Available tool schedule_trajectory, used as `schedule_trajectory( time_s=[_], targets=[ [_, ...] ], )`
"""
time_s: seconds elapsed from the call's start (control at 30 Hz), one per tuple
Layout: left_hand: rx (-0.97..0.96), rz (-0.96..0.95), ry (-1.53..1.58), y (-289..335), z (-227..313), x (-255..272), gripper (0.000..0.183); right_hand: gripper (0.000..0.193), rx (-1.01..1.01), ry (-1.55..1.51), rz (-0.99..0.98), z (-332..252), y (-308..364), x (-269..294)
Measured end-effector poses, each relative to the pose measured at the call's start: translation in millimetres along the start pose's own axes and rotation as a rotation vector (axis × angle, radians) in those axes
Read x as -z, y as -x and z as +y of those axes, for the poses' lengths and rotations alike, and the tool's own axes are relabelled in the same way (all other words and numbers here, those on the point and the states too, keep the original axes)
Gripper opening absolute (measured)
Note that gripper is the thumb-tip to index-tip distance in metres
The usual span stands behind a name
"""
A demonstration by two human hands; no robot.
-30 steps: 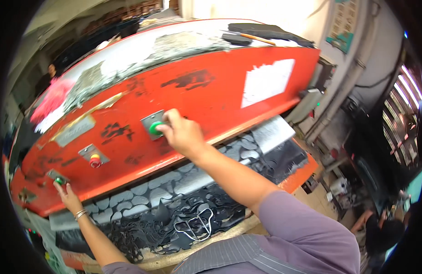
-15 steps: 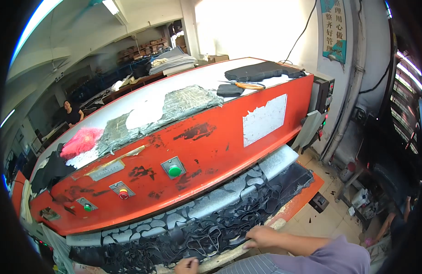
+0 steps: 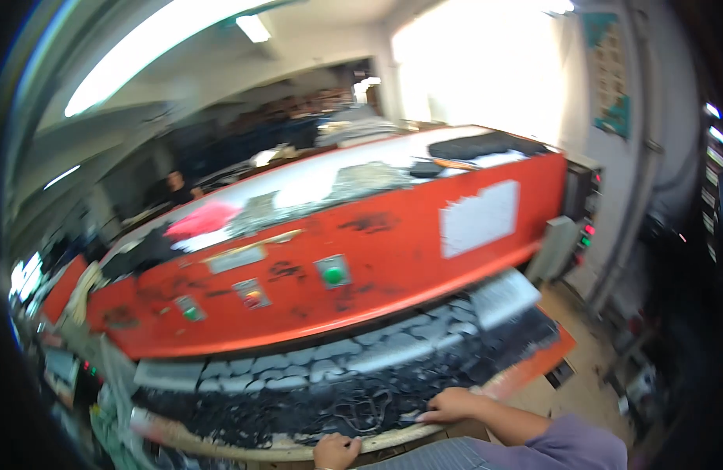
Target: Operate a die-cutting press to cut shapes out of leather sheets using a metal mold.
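A mat of tangled dark offcuts (image 3: 299, 411) lies along the front of the red press, bordered by a pale, worn front edge (image 3: 260, 452). My left hand (image 3: 336, 452) rests at that edge near the bottom of the picture, fingers curled, with a small dark spot by the thumb. To its right, my right hand (image 3: 454, 405) lies over the edge beside the offcuts, its fingers bent inward. What either hand grips is too blurred to make out. Behind the offcuts, light-grey cut sheets (image 3: 291, 364) with rounded dark gaps stick out from under the press.
The long red press (image 3: 393, 251) spans the view, with green and red buttons on its front. On top are dark sheets (image 3: 483, 144), orange-handled pliers (image 3: 455, 164) and a pink bundle (image 3: 203, 221). A person (image 3: 178, 188) is behind it at the far left.
The view has swung left and blurred, so the press sits further right and lower at the back. Both hands stay at the front edge, with little visible change in their grip.
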State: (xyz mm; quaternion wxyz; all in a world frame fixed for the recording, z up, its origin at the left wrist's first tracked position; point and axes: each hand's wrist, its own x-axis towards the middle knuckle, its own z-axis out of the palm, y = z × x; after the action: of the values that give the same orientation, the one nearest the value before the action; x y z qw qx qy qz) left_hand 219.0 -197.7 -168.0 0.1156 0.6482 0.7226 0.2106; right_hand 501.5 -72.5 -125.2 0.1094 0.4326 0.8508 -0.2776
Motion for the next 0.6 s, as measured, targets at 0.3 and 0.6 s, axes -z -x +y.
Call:
schedule_trajectory(
  time_s=[0.3,0.6],
  targets=[
    [0.100,-0.067,0.012,17.3,16.1,-22.1,0.040,0.041,-0.503,0.075,0.782,161.7,-41.3,91.5],
    [-0.099,0.180,-0.100,25.3,31.2,-27.7,0.028,0.038,-0.528,0.163,0.990,246.2,-106.6,96.4]
  ],
)
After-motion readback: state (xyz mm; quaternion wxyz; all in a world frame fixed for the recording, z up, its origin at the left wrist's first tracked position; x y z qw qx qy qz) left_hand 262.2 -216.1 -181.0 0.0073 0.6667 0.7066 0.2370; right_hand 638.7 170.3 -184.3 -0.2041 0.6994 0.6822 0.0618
